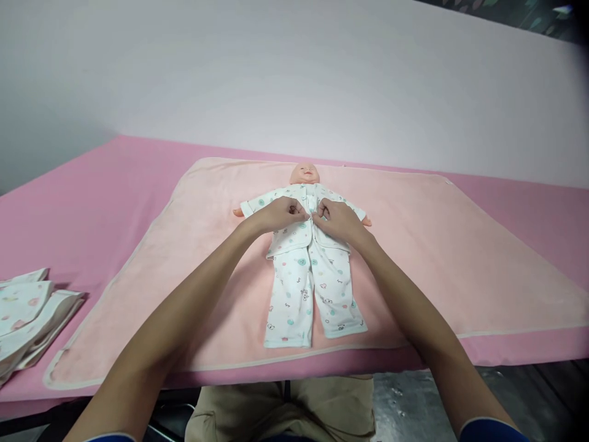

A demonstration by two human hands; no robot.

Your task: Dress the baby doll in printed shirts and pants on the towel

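A baby doll (pixel 304 174) lies on its back, head away from me, on a pale pink blanket (pixel 207 301). It wears a white printed jacket (pixel 292 236) and matching trousers (pixel 289 301). Over the doll's chest, my left hand (pixel 288 213) pinches one front edge of the jacket. Facing it, the fingers of my right hand (pixel 338 218) pinch the other front edge. The fingertips of both hands nearly meet at the jacket's middle opening. Any fastener between them is too small to make out. Below my hands the jacket fronts hang slightly apart.
The blanket is spread over a pink-covered table (pixel 92 202) that meets a pale wall (pixel 294 80). Folded printed cloths (pixel 32 313) are stacked at the left edge. The table's front edge runs just before my lap.
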